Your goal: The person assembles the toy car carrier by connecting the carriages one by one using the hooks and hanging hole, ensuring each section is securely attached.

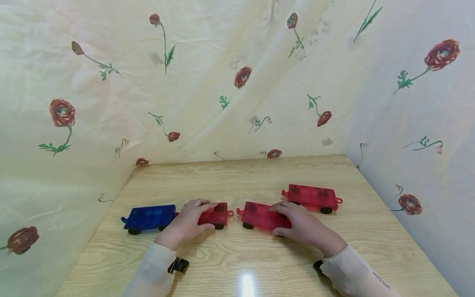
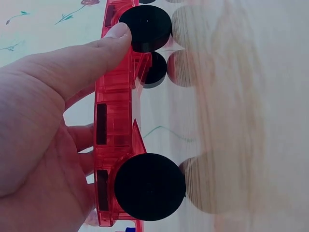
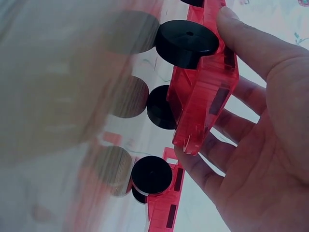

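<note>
My left hand grips a red toy train car from above, thumb on its near side by a black wheel and fingers over the far side. To its left, a blue toy car stands end to end with it. With my right hand I hold a second red car, thumb near one wheel and fingers across the other side. The hook of this car faces the ring of the left red car, a small gap between them. Both held cars stand upright, wheels at the tabletop.
A third red car stands behind my right hand, hook to the left and ring to the right. Flowered cloth hangs at the back and sides of the wooden table. Black straps are at both wrists.
</note>
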A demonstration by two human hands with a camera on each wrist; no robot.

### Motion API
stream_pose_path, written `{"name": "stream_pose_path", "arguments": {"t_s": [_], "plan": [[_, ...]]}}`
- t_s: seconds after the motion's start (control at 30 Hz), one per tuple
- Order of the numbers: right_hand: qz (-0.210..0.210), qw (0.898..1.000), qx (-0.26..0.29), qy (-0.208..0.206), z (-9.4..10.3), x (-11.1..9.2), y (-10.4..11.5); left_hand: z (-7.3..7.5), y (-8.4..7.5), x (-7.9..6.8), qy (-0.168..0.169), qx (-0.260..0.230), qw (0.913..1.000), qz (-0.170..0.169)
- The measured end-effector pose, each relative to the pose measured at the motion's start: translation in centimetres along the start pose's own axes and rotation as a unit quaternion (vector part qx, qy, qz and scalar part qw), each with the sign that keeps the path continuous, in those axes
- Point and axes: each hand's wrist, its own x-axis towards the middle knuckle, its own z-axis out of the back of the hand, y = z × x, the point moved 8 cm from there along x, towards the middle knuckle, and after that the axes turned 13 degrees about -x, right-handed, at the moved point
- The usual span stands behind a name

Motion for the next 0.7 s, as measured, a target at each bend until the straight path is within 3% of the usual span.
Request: {"name": "stream_pose_path", "arguments": {"t_s": [0.17,0.7], "plan": [[-0.001,1.000,0.005,0.003,-0.17,0.01,-0.09,-0.02,0.03,-0.10,-0.003,-0.012,0.9999,-0.010],[0.004,1.000,0.024,-0.016,0.08,0.09,-0.12,-0.06,0.24,-0.13,-0.002,-0.055,0.9984,0.008]]}}
